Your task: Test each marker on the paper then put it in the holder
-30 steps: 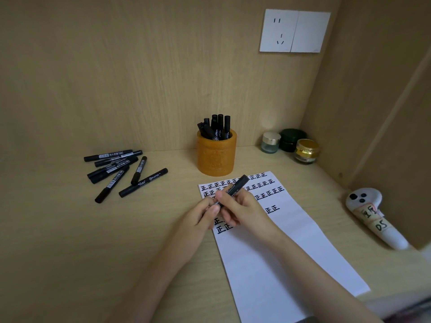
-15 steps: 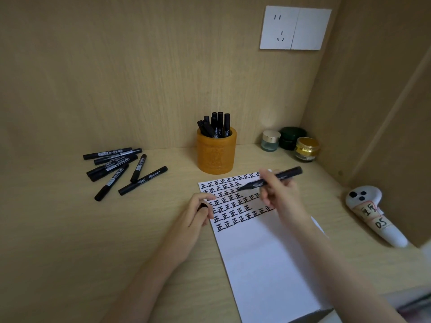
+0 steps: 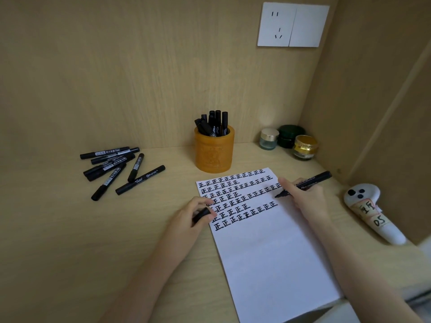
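A white paper (image 3: 268,248) lies on the wooden desk, its upper part filled with rows of black characters. My right hand (image 3: 305,197) grips an uncapped black marker (image 3: 310,183), tip pointing left and down, just above the paper's right side. My left hand (image 3: 193,215) rests at the paper's left edge and pinches the black cap (image 3: 201,215). An orange holder (image 3: 214,149) behind the paper contains several black markers. More loose black markers (image 3: 116,170) lie in a pile at the left.
Three small jars (image 3: 289,142) stand in the back right corner. A white controller (image 3: 370,210) with taped labels lies at the right by the side wall. A wall socket (image 3: 293,24) sits above.
My hands pulled the cap off the marker. The right hand carried the marker to the right, then lowered its tip toward the paper. The left hand stayed, keeping the cap.
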The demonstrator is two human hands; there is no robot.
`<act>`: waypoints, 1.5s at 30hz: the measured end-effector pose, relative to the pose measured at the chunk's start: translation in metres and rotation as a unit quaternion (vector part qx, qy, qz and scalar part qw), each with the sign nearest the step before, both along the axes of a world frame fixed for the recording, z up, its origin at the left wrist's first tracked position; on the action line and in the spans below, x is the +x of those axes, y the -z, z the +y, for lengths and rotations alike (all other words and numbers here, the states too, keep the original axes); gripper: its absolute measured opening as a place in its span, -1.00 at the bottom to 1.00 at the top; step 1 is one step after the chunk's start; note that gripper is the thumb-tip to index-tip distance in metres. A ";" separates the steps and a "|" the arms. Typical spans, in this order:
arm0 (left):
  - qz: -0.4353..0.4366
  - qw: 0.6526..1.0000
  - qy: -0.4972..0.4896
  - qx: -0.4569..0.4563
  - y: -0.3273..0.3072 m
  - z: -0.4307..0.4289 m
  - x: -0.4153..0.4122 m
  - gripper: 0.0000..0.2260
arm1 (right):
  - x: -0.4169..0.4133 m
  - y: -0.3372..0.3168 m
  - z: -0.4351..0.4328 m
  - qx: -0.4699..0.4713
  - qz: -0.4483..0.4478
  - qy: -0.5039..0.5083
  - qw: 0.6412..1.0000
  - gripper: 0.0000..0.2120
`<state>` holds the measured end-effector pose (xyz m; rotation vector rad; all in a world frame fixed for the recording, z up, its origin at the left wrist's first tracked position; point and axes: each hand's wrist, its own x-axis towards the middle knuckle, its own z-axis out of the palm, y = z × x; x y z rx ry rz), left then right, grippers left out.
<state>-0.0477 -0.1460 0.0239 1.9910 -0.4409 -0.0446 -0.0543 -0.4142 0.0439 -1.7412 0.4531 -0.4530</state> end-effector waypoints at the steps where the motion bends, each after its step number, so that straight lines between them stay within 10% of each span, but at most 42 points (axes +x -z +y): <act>1: -0.002 1.000 -0.002 0.004 0.000 0.000 0.000 -0.80 | 0.001 0.002 -0.001 -0.005 0.001 0.010 1.000 -0.68; 45: -0.021 1.000 -0.018 0.014 0.004 0.000 0.001 -0.86 | 0.003 0.013 -0.004 -0.082 -0.009 0.033 0.996 -0.75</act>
